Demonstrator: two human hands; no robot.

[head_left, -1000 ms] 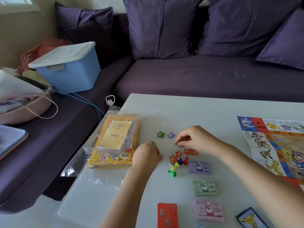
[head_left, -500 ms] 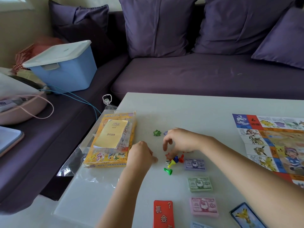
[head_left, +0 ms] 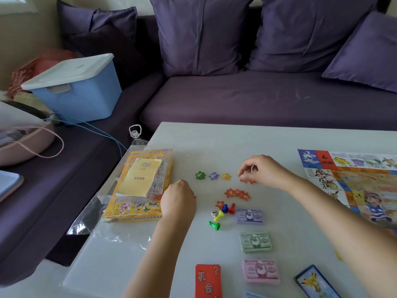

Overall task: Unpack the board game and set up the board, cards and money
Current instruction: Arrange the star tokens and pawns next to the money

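Note:
On the white table (head_left: pixel 214 138), a green star token (head_left: pixel 200 175), a purple star token (head_left: pixel 213 175) and a yellow star token (head_left: pixel 225 176) lie in a row. My right hand (head_left: pixel 264 171) pinches red star tokens (head_left: pixel 247 181) at the row's right end. More red stars (head_left: pixel 237 193) lie below. My left hand (head_left: pixel 179 198) rests curled on the table; what it holds is hidden. Coloured pawns and a die (head_left: pixel 221 212) sit beside purple money (head_left: pixel 249 216), green money (head_left: pixel 255 242) and pink money (head_left: pixel 261 272). The board (head_left: pixel 354 181) lies at the right.
A yellow game pack with a rules leaflet (head_left: pixel 139 186) in clear plastic lies at the table's left edge. A red card deck (head_left: pixel 208 280) and a blue card deck (head_left: pixel 314 282) sit near the front. A blue lidded box (head_left: pixel 75 89) stands on the purple sofa (head_left: pixel 247 100).
My right hand moved from the pawns up and right to the end of the token row. A yellow star now lies beside the green and purple ones.

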